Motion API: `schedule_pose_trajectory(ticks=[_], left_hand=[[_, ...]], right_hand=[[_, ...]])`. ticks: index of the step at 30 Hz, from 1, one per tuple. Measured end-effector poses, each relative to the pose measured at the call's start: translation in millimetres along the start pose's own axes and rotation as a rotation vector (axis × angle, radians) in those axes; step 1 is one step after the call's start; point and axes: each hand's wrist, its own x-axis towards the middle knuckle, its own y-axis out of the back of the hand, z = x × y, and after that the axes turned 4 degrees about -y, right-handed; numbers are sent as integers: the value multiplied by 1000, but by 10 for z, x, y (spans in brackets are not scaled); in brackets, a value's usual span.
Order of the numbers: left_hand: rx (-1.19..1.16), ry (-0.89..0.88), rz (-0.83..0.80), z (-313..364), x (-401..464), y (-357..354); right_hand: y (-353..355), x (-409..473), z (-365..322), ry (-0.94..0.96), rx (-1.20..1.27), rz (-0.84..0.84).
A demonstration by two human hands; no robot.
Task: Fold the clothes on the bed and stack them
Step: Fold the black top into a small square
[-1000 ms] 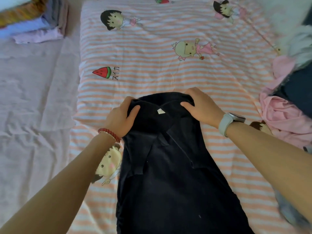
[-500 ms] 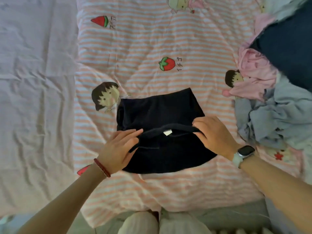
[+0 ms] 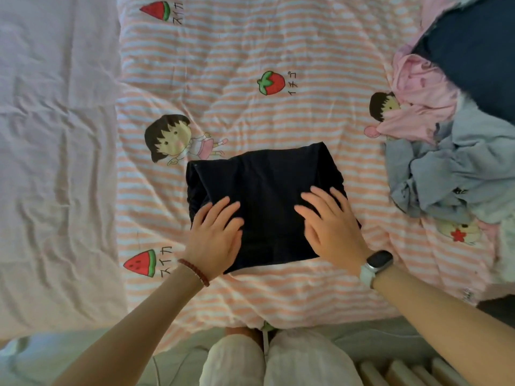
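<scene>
Navy garment (image 3: 264, 196) lies folded, soft and limp. Left hand (image 3: 216, 235) and right hand (image 3: 330, 227) press flat, gripping nothing. Lift by side edges.

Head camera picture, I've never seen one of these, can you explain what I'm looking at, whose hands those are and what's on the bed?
There is no machine here. The picture comes from a wide-angle camera worn on a person's head, looking forward and down, so the two arms reaching in from the bottom are the wearer's own. The left hand, with a red bead bracelet at the wrist, and the right hand, with a smartwatch on a white strap, both lie flat with straight fingers on a folded dark navy garment; neither grips anything. The garment rests on an orange-and-white striped cartoon-print quilt. At the right edge lies an unfolded heap: a pink garment, a light blue garment and a dark blue cloth.
</scene>
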Motion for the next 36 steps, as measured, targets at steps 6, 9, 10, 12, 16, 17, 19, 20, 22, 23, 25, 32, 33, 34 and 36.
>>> schedule_pose_trajectory(ticks=[6, 9, 10, 12, 16, 17, 19, 20, 22, 23, 25, 32, 33, 34, 36], left_hand=[[98, 267, -101, -223, 682, -257], [31, 534, -187, -601, 690, -445], [17, 575, -220, -690, 660, -479], [-10, 611, -236, -768, 641, -495], [-134, 740, -96, -595, 705, -406], [-111, 717, -46, -509, 692, -374], [-26, 583, 20, -278, 625, -323], [-7, 494, 24, -140, 584, -327], [16, 338, -30, 125, 504, -417], [35, 304, -80, 212, 479, -485], [63, 318, -192, 277, 467, -627], [91, 320, -353, 195, 508, -742], [67, 303, -355, 178, 498, -708], [40, 286, -349, 155, 483, -673], [-52, 271, -283, 109, 446, -590]], right_hand=[[-253, 768, -16, -77, -228, -259], [-407, 831, 332, -230, -268, -340], [-432, 814, 458, -303, -247, -368], [-444, 787, 638, -405, -193, -421], [-324, 798, 577, -515, 86, -209], [-276, 764, 532, -605, 204, -78], [-184, 633, 470, -790, 388, 71], [-159, 556, 459, -854, 461, 62], [-138, 428, 457, -928, 631, -26], [-127, 395, 463, -948, 706, -70], [-110, 383, 489, -950, 808, -167], [19, 532, 317, -740, 1025, -346], [23, 556, 267, -736, 1033, -330], [37, 583, 214, -745, 1033, -309], [49, 626, 142, -766, 953, -303]])
